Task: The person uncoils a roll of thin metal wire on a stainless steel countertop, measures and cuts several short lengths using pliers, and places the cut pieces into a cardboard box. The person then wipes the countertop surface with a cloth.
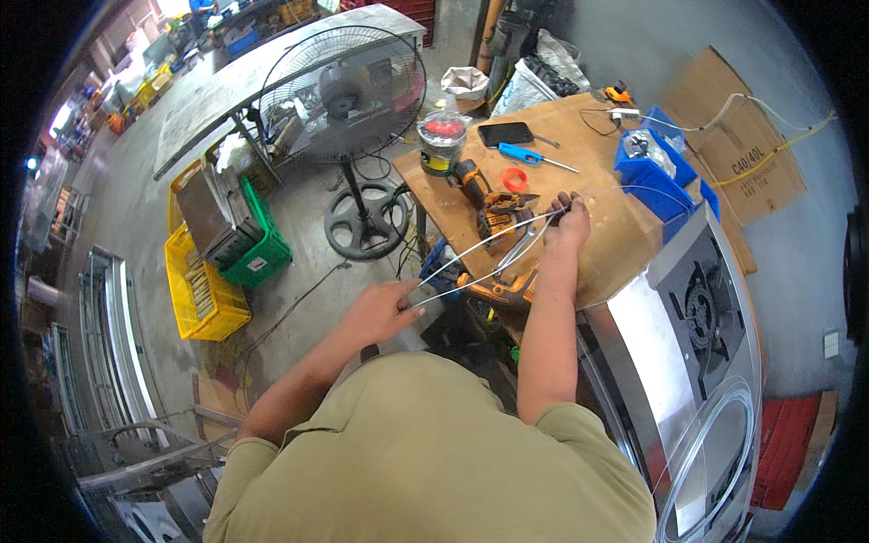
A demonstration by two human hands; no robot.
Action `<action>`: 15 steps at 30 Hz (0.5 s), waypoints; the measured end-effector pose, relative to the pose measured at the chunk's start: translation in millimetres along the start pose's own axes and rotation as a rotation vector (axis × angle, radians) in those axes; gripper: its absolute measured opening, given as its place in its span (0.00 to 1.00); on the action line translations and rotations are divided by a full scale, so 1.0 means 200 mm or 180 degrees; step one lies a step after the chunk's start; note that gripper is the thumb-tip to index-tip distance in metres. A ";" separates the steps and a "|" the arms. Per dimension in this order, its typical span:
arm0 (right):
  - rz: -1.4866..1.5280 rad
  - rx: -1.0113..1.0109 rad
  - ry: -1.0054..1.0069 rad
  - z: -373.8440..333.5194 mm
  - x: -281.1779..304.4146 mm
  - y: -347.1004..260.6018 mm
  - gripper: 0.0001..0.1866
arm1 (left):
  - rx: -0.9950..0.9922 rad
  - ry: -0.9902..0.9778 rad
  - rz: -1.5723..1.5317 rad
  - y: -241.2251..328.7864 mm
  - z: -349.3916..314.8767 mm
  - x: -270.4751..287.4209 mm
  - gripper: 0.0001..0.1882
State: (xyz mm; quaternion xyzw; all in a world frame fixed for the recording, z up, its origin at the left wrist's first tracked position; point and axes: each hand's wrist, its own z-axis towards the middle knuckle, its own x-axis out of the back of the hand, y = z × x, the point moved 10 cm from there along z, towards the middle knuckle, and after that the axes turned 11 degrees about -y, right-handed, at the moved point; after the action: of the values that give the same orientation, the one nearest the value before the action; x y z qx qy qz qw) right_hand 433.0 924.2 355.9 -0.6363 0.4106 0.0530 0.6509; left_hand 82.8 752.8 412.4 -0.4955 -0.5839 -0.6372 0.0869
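Note:
My left hand (385,310) is low over the near left edge of the wooden table, its fingers closed on a thin white cord (480,245). Two lengths of the cord stretch from it to my right hand (568,224), which pinches them above the tabletop. A small dark bit shows at the right fingertips, too small to name. Under and beside the cord lie orange-and-black power tools (497,215) and a pair of pliers (520,250). Just beyond sit a red ring (514,179), a blue-handled screwdriver (534,157) and a black phone (504,135).
A steel gas stove (674,312) adjoins the wooden table (615,244) at right, a clear tubing coil (720,443) on it. Blue bins (654,176) stand at the table's right edge, a jar (441,145) at its left. A pedestal fan (348,100) and crates (256,237) occupy the floor.

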 end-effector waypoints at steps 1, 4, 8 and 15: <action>-0.0031 0.0059 0.0103 -0.01 0.02 -0.02 0.16 | -0.0082 0.0013 -0.0001 0.00 0.00 0.01 0.25; 0.0398 -0.0055 0.0208 -0.04 0.04 -0.02 0.13 | 0.0064 -0.0057 -0.0069 -0.03 0.02 -0.02 0.24; 0.0504 -0.0055 0.0517 -0.06 0.05 -0.05 0.11 | 0.0451 -0.0160 -0.0279 -0.11 0.02 -0.10 0.22; 0.0443 0.0210 0.0472 -0.05 0.01 -0.14 0.15 | 0.0451 0.0369 -0.0040 -0.19 -0.14 0.00 0.27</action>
State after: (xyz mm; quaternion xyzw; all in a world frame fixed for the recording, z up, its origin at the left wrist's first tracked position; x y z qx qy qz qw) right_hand 445.4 909.1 378.5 -0.5867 0.5023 0.0374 0.6341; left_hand 41.2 742.1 392.5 -0.4467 -0.6246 -0.6224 0.1515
